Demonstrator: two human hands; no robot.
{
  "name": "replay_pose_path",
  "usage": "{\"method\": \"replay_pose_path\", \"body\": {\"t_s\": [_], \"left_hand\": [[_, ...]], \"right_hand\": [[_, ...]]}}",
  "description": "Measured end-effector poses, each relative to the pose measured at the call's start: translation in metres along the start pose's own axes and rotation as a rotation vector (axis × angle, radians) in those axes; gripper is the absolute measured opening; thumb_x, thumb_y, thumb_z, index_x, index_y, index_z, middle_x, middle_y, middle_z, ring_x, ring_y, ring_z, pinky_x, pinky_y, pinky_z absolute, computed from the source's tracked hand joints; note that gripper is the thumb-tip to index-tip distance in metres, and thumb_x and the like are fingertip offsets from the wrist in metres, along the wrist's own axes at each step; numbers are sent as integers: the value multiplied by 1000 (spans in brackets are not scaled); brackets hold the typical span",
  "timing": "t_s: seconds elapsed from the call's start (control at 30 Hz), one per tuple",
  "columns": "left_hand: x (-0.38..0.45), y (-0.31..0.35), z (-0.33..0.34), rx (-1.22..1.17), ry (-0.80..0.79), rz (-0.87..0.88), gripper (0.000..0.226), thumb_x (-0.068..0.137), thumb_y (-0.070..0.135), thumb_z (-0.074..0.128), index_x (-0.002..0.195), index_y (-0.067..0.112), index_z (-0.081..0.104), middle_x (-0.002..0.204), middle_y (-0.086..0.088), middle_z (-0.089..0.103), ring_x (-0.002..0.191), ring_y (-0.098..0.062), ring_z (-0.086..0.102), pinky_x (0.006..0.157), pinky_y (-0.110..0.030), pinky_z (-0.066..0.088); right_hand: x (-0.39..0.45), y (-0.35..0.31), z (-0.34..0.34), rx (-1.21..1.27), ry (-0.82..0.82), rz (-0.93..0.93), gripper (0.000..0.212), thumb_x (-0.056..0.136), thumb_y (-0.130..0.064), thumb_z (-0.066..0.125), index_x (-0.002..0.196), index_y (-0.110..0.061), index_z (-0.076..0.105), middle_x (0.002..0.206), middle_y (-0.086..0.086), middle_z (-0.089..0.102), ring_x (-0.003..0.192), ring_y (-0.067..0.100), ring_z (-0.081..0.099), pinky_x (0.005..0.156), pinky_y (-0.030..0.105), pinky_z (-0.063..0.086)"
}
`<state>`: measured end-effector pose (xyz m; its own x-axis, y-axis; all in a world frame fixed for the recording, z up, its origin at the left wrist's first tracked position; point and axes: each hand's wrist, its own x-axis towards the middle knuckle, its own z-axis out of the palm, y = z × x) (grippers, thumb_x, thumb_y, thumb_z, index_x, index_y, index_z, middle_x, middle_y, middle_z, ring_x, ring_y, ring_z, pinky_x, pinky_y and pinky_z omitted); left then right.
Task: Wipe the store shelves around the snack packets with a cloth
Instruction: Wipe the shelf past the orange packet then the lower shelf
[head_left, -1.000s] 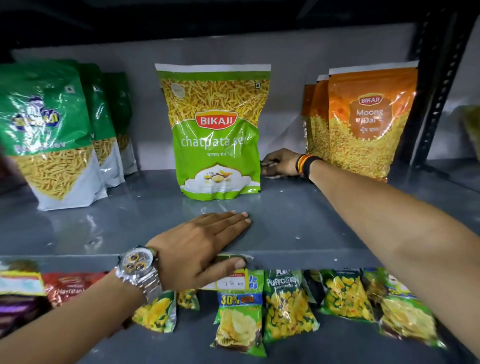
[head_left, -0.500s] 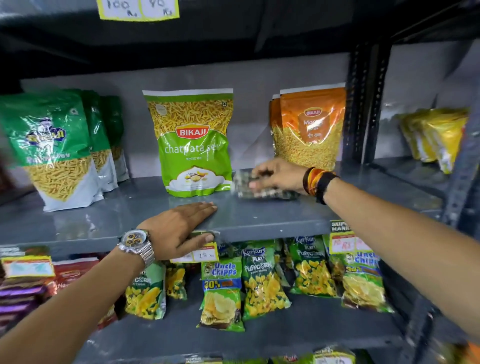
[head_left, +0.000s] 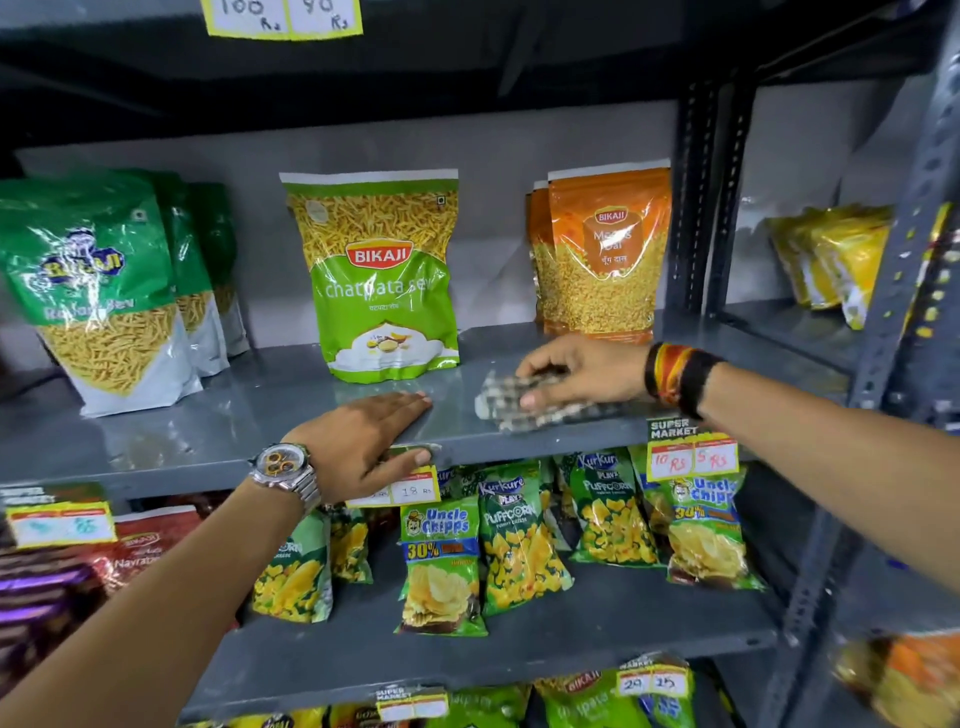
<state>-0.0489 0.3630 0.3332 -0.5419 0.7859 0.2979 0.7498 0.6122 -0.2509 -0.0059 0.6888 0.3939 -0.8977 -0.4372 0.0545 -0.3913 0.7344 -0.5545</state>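
Checked cloth pressed flat under curled right hand fingers, near grey shelf front edge, right of Bikaji chatpata sev packet, left hand open, flat on shelf lip, holding nothing.

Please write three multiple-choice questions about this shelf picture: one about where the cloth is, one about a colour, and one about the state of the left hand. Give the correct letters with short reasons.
1. Where is the cloth?
A. On the grey shelf, near its front edge, in front of the orange packets
B. On the lower shelf among the chip packets
C. Hanging from the upright post

2. What colour is the Bikaji Chatpata Sev packet?
A. Red
B. Light green
C. Blue

3. How is the left hand?
A. Closed around a packet
B. Lifted in the air
C. Open and flat on the shelf, thumb over the front edge

Answers:
1 A: the right hand presses the cloth onto that shelf.
2 B: its lower half is light green under a clear window.
3 C: the fingers lie spread on the surface, holding nothing.
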Motion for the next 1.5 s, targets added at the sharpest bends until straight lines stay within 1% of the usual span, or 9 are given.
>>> {"method": "replay_pose_path", "body": {"t_s": [0.17,0.37,0.43,0.53,0.67,0.83,1.17,1.37,1.5], "left_hand": [[1,-4,1,-4,-3,-7,77,100,65,27,157,14,29,159,-8,39,144,-23,40,118,-34,29],[0,-5,3,-19,-5,10,80,98,67,25,156,12,31,158,-9,40,143,-23,41,117,-36,32],[1,-4,3,-26,4,3,81,98,68,24,155,12,32,157,-10,42,142,-24,42,117,-36,33],[14,9,-2,-30,18,2,81,97,68,22,153,10,37,153,-12,47,138,-26,47,115,-37,35],[58,46,-5,-19,47,7,81,97,67,18,151,11,39,149,-13,52,132,-28,53,110,-38,41],[98,80,2,-52,29,-29,84,96,70,14,149,12,41,145,-12,55,125,-28,57,104,-39,47],[96,88,4,-53,-5,-52,94,90,78,11,155,13,33,156,-11,43,139,-25,46,116,-33,31],[96,89,3,-64,2,-47,90,93,76,15,153,12,36,154,-11,46,137,-26,48,114,-35,35],[97,88,2,-71,-12,-65,90,93,77,16,154,14,35,155,-10,45,138,-24,47,116,-37,37]], "right_hand": [[17,24,-26,-10,334,158,26,85,-32,70,105,-15,69,117,8,67,102,22,60,98,38,45],[-29,12,11,-11,180,120,25,88,-35,65,108,-20,65,100,-7,68,78,0,60,67,15,48],[-51,9,2,-1,116,124,24,86,-38,66,107,-25,66,103,-9,69,84,-1,63,75,14,49],[-59,28,-38,-4,326,136,23,83,-44,68,101,-30,68,104,-7,69,96,12,64,89,34,47],[-32,59,-74,-29,539,197,23,84,-38,70,97,-19,69,93,-3,67,89,15,61,91,38,47],[8,85,-61,-113,424,228,28,85,-34,71,104,-14,69,101,2,65,85,15,57,75,26,42],[5,122,-53,-53,315,120,17,86,-45,65,89,-29,60,96,-2,61,95,19,57,89,36,44],[-73,78,-42,119,52,10,21,88,-29,67,105,-16,67,90,-11,68,68,-1,58,65,13,44],[-76,96,-70,84,278,32,24,87,-33,67,102,-14,68,95,-2,69,84,10,61,83,28,45]]}}
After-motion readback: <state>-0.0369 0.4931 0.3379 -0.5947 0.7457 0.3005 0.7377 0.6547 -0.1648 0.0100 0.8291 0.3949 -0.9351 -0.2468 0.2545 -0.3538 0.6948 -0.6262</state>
